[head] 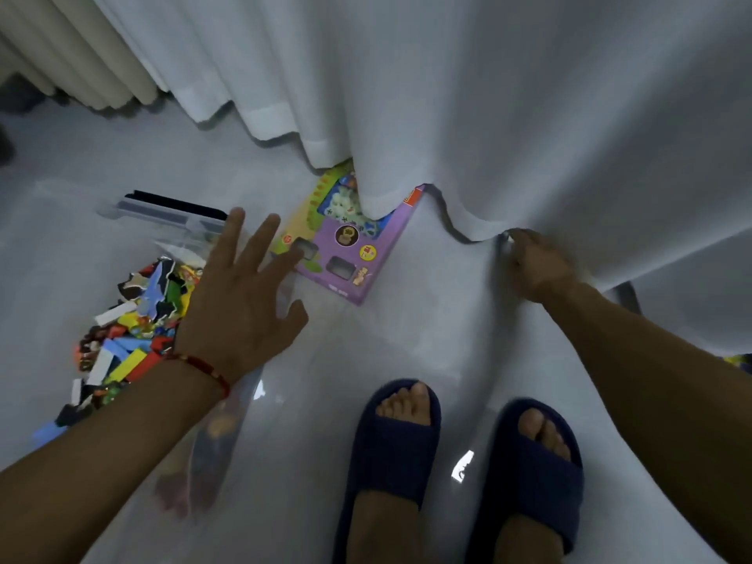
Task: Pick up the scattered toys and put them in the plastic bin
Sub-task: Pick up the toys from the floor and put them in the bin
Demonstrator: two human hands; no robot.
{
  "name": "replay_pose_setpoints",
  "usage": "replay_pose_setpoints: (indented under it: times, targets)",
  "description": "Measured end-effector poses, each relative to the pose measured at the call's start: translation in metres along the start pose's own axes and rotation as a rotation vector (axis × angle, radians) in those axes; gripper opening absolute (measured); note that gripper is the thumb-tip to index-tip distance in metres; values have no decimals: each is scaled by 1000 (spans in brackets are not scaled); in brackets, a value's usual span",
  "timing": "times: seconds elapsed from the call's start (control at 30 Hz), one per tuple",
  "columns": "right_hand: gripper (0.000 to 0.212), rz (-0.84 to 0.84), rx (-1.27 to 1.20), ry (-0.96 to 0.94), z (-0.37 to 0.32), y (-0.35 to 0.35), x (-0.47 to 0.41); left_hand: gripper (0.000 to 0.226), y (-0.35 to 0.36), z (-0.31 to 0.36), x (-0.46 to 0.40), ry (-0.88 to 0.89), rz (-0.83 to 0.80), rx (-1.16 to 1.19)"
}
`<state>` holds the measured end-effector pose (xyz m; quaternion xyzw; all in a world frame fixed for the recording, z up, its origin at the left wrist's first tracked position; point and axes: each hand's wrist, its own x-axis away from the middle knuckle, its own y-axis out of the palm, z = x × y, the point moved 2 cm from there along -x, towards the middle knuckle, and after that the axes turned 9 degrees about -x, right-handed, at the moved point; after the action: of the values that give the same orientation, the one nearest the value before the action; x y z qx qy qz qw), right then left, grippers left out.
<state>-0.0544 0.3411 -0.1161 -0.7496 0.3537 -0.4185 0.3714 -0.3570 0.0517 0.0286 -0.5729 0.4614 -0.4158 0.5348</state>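
A clear plastic bin [171, 215] sits on the floor at the left, holding several colourful blocks and toy pieces [134, 319]. A purple and yellow toy box [350, 254] lies flat on the floor, its far end hidden under a white curtain [488, 116]. My left hand [240, 303] hovers open with fingers spread, over the bin's right edge and just left of the box. My right hand [537, 266] is at the curtain's hem, fingers closed on the fabric and holding it to the right of the box.
The floor is glossy white tile [309, 400]. My two feet in dark blue slippers [394, 449] stand at the bottom centre. A cream curtain [81, 54] hangs at the top left. A small colourful object [742, 362] peeks out at the right edge.
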Motion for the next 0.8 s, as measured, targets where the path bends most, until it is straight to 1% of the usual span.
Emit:
replay_pose_setpoints:
  times: [0.07, 0.17, 0.2, 0.27, 0.33, 0.37, 0.43, 0.5, 0.53, 0.57, 0.63, 0.7, 0.73, 0.8]
  targets:
    - [56, 64, 47, 65, 4, 17, -16, 65, -3, 3, 0, -24, 3, 35]
    - [38, 184, 130, 138, -7, 34, -8, 62, -6, 3, -1, -51, -3, 61]
    - [37, 177, 149, 149, -12, 38, 0, 62, -5, 3, -1, -57, 1, 70]
    - [38, 101, 149, 155, -20, 42, 20, 60, -5, 3, -1, -60, 19, 106]
    - [38, -39, 0, 173, -39, 45, 49, 57, -4, 2, 0, -66, 48, 165]
    - [39, -94, -131, 196, -55, 44, 67, 55, -4, 0, 1, -70, 66, 208]
    - [37, -124, -471, 204, -103, 34, 100, 53, -7, -3, 3, -79, 96, 317]
    - [30, -115, -841, 119, -170, 7, 129, 51, -11, -3, 15, -55, 97, 371]
    - [27, -128, -955, 39, -205, -8, 140, 48, -12, -2, 25, -24, 92, 345]
    - [26, -147, -1015, -66, -241, -24, 152, 44, -13, -2, 40, 18, 86, 286]
    - [25, -231, -1057, -293, -309, -49, 173, 40, -11, -6, 73, 122, 60, 160]
    - [22, -312, -1034, -469, -361, -53, 183, 44, -7, -15, 99, 185, 22, 82]
    - [20, -313, -974, -521, -377, -50, 184, 48, -7, -18, 106, 191, 8, 39]
    - [17, -224, -845, -547, -389, -32, 171, 57, -8, -20, 111, 161, -11, -37]
